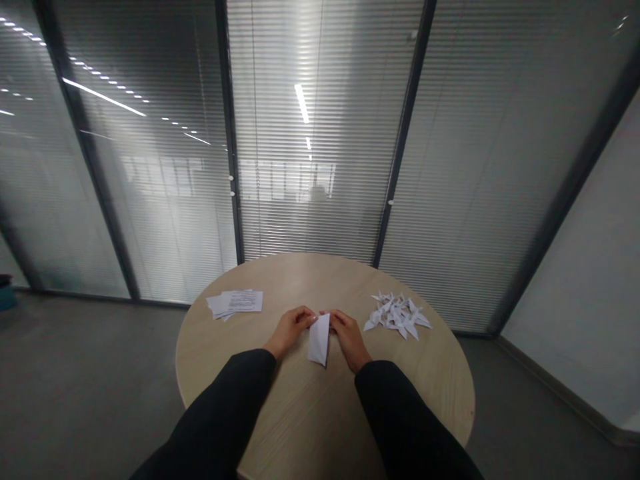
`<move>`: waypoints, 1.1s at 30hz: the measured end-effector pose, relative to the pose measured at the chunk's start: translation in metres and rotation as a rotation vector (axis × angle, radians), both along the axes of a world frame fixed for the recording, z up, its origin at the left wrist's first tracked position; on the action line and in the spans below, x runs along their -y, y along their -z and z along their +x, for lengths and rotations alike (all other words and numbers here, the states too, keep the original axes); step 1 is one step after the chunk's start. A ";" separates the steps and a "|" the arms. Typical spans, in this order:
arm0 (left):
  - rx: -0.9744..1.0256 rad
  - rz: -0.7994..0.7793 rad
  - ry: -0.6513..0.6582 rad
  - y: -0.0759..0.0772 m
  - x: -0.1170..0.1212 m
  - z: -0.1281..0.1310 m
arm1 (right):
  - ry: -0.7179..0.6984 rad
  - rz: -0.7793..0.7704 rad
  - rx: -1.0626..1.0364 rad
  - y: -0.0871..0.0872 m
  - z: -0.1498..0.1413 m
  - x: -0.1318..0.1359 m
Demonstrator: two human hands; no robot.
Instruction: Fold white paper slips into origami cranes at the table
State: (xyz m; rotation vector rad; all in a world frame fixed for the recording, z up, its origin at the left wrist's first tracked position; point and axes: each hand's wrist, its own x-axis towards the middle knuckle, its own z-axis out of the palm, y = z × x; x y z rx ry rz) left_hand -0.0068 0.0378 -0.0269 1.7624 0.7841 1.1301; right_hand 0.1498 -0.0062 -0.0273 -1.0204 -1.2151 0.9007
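A folded piece of white paper (319, 340) is between my hands near the middle of the round table, its narrow length pointing toward me. My left hand (294, 328) pinches its upper left corner with thumb and fingers. At the upper right corner, my right hand (347, 335) has its fingers closed on the paper's edge. The paper's lower end hangs free of both hands and comes to a slanted point. To the right of my right hand lies a pile of folded white paper shapes (397, 313) with pointed tips.
Several printed paper sheets (245, 301) lie loosely stacked at the table's left. The round wooden table (310, 273) stands close to a glass partition with blinds (310, 220). A white wall (575, 300) is on the right, and a blue-green object (7, 295) sits at the far left.
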 end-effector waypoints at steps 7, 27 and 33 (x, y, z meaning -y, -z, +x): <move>0.041 0.054 -0.040 -0.002 0.003 -0.002 | -0.030 0.018 0.002 -0.006 -0.002 0.003; -0.001 0.047 -0.128 -0.009 0.005 -0.006 | 0.103 0.089 0.165 -0.004 0.000 -0.001; -0.091 0.145 -0.205 -0.014 0.010 -0.008 | 0.179 0.128 0.199 -0.001 0.002 -0.003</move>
